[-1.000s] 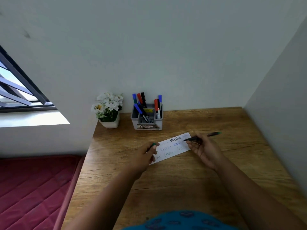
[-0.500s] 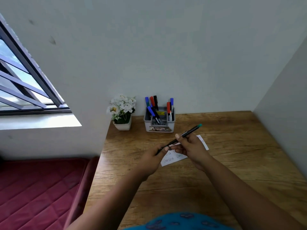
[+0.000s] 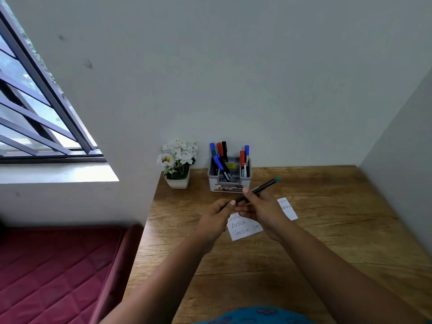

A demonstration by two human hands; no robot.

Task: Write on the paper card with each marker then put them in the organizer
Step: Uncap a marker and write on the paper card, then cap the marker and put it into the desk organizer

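Both hands have lifted off the desk since 1 s ago: back then the right hand held the marker tip-down at the paper card and the left hand pinned the card's left end w/ something green-tipped, prob. the cap, in its fingers. Now the two hands meet above the card, approx. as they did 0.5 s ago. The card lies flat on the wooden desk, partly hidden under the hands, w/ several handwritten lines showing.

Marker is slim, dark, w/ a green end pointing up and right toward the organizer. Right hand's fingers curl round the mid barrel; left hand pinches the lower end between thumb and fingertips. Can't tell if the cap is on or just being pressed on; that end is hidden.

Handling, as a judgement: marker looks light and rigid, smooth plastic, so a bit slippery; best held mid-barrel w/ a finger-and-thumb pinch, as now. Card looks thin and floppy, apt to slide if brushed.

Organizer stands at the desk's back edge, near the wall, holding blue, red and black markers upright or leaning. A white flower pot sits just to its left. Window at far left, red mattress below.
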